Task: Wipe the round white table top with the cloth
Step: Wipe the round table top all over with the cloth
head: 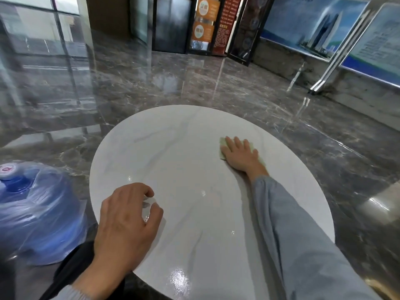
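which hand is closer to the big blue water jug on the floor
Left. The left hand is at the near left edge of the table top, beside the water jug. The right hand presses the green cloth on the far right side.

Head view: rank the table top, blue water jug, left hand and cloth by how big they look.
1. table top
2. blue water jug, cut off by the frame edge
3. left hand, enlarged by nearness to the camera
4. cloth, mostly hidden under the right hand
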{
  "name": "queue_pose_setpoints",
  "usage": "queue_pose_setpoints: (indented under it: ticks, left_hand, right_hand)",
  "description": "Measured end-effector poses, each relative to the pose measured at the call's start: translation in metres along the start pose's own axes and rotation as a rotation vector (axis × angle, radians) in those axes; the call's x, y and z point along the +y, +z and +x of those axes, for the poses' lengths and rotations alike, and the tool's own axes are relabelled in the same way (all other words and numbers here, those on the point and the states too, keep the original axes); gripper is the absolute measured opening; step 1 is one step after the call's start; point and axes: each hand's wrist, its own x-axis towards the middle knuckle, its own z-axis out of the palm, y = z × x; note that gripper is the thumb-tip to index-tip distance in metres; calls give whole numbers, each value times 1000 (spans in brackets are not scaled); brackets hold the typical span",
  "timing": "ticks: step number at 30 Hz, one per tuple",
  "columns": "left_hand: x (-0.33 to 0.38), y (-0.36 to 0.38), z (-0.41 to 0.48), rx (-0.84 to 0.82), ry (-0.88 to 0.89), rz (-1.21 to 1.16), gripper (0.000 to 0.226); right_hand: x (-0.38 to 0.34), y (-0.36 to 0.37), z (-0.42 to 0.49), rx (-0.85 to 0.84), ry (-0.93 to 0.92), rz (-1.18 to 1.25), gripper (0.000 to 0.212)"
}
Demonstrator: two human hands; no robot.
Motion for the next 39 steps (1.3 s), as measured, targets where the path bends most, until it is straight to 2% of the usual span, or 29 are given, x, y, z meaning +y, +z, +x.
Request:
queue_pose_setpoints:
  ticks: [5, 7, 9, 11, 15, 18, 20, 23, 26, 28, 30, 36, 39]
  left_hand:
    - [-4, -1, 1, -38, 2, 28, 19]
    - [-5, -2, 3, -65, 9, 49, 21]
    - [-5, -5, 7, -93, 44, 72, 23]
    - [-8, -10, 20, -99, 145, 160, 26]
    - [-32, -15, 66, -142, 262, 223, 36]
    - [-59, -10, 106, -272, 323, 332, 45]
    - [-71, -6, 122, -353, 308, 353, 49]
    - [-69, -2, 120, -356, 235, 358, 49]
    - [-68, 0, 119, -334, 192, 347, 48]
    - [-71, -1, 121, -299, 145, 286, 48]
    - [-70, -3, 121, -259, 106, 256, 48]
    - [-73, -3, 121, -261, 73, 293, 48]
    - [-75, -4, 122, -272, 64, 306, 48]
  right_hand:
    - [-167, 47, -40, -90, -552, -111, 61]
    - [-188, 54, -49, -120, -661, -101, 61]
    - [-177, 48, -42, -108, -660, -84, 61]
    - [-142, 36, -19, -76, -551, -55, 60]
    - [-17, 6, 23, 28, -155, -29, 61]
    - [82, -15, 29, 57, 133, -15, 63]
    - [125, -21, 27, 56, 255, 5, 65]
    - [149, -29, 31, 54, 341, 23, 66]
    - [130, -35, 49, 32, 383, 44, 65]
    - [94, -32, 66, 17, 317, 45, 66]
    - [39, -26, 82, 11, 173, 29, 65]
    - [-185, 24, 79, -90, -434, -69, 63]
    - [-231, 40, 68, -103, -578, -93, 63]
